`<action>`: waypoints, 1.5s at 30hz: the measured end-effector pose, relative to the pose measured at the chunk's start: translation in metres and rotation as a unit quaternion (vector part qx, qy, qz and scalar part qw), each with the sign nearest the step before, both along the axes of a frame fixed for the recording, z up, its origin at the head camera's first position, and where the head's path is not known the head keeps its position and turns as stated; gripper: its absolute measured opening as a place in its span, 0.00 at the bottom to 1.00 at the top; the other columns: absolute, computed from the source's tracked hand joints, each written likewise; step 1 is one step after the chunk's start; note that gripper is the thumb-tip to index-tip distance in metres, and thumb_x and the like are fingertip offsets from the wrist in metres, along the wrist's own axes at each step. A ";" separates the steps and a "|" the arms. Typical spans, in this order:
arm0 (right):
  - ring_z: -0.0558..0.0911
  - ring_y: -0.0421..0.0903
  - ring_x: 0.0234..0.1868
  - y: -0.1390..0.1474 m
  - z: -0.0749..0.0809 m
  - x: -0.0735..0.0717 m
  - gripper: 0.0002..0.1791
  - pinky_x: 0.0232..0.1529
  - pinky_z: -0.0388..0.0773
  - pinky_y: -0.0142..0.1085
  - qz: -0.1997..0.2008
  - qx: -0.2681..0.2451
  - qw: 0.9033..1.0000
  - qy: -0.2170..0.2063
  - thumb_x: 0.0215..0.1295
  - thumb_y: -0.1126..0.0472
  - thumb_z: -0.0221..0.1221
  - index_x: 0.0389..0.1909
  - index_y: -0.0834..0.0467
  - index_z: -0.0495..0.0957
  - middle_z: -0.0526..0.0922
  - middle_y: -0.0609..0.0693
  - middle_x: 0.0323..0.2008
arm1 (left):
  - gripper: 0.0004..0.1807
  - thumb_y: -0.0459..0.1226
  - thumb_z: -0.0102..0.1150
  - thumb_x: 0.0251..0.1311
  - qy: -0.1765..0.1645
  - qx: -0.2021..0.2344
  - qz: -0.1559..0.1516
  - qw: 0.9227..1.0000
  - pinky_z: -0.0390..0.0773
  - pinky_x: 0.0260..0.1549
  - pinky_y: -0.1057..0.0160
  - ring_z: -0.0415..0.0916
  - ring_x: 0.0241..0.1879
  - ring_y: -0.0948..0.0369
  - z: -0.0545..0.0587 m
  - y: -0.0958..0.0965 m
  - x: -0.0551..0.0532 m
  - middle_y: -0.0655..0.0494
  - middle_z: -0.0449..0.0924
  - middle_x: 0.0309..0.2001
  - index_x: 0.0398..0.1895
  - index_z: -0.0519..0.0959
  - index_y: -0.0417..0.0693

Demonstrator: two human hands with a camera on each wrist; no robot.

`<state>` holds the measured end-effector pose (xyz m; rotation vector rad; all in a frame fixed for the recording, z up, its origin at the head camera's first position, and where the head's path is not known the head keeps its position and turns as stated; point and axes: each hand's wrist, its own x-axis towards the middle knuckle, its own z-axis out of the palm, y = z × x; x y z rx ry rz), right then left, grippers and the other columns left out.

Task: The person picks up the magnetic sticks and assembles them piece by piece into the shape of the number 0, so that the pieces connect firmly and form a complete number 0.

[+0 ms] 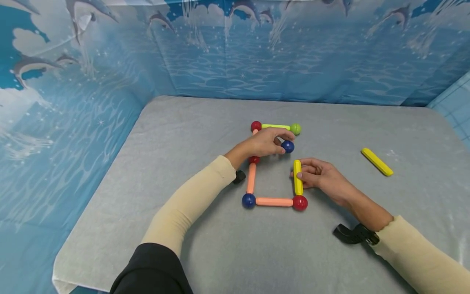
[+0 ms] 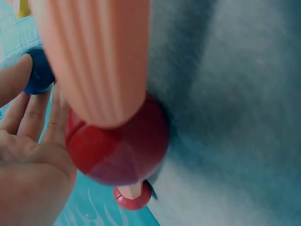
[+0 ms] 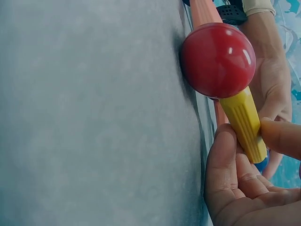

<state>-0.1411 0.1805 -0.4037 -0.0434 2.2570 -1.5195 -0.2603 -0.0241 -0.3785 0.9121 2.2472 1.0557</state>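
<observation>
Between thumb and fingers my left hand (image 1: 267, 141) holds a blue ball (image 1: 288, 146), which also shows at the left of the left wrist view. My right hand (image 1: 323, 179) pinches a yellow stick (image 1: 298, 177) whose near end meets a red ball (image 3: 218, 60). From that ball an orange stick (image 1: 274, 201) runs left to another blue ball (image 1: 249, 201). A second orange stick (image 1: 251, 178) leads from there to a middle red ball (image 2: 117, 141), partly behind my left wrist. Farther back, a red ball (image 1: 256, 126) joins a lime stick (image 1: 276, 127) ending in a green ball (image 1: 295, 129).
A loose yellow stick (image 1: 377, 162) lies on the grey cloth-covered table (image 1: 367, 130), to the right of my right hand. Blue dolphin-printed sheeting (image 1: 242, 61) stands behind the table and along its left. A black wrist mount (image 1: 355, 234) sits on my right wrist.
</observation>
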 end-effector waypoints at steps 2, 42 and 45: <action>0.83 0.37 0.44 0.000 0.000 0.000 0.33 0.47 0.82 0.30 -0.001 -0.001 1.000 -0.001 0.71 0.53 0.59 0.70 0.63 0.60 0.80 0.61 0.60 | 0.26 0.31 0.60 0.65 -0.005 -0.007 -0.002 1.000 0.81 0.50 0.68 0.76 0.61 0.56 -0.001 0.002 0.000 0.53 0.73 0.66 0.67 0.72 0.48; 0.82 0.39 0.42 -0.001 0.001 -0.001 0.32 0.45 0.83 0.31 -0.008 0.036 0.999 0.003 0.72 0.53 0.57 0.69 0.66 0.62 0.77 0.63 0.58 | 0.21 0.35 0.62 0.65 0.082 -0.045 0.045 0.995 0.80 0.51 0.64 0.79 0.54 0.58 0.011 -0.014 -0.002 0.49 0.78 0.58 0.61 0.76 0.45; 0.80 0.41 0.41 -0.001 0.001 -0.002 0.32 0.44 0.83 0.30 -0.014 0.055 0.998 0.008 0.72 0.53 0.57 0.69 0.66 0.63 0.75 0.62 0.56 | 0.17 0.38 0.59 0.68 0.125 -0.095 0.084 0.984 0.77 0.53 0.62 0.75 0.52 0.59 0.014 -0.024 -0.001 0.51 0.79 0.54 0.59 0.78 0.46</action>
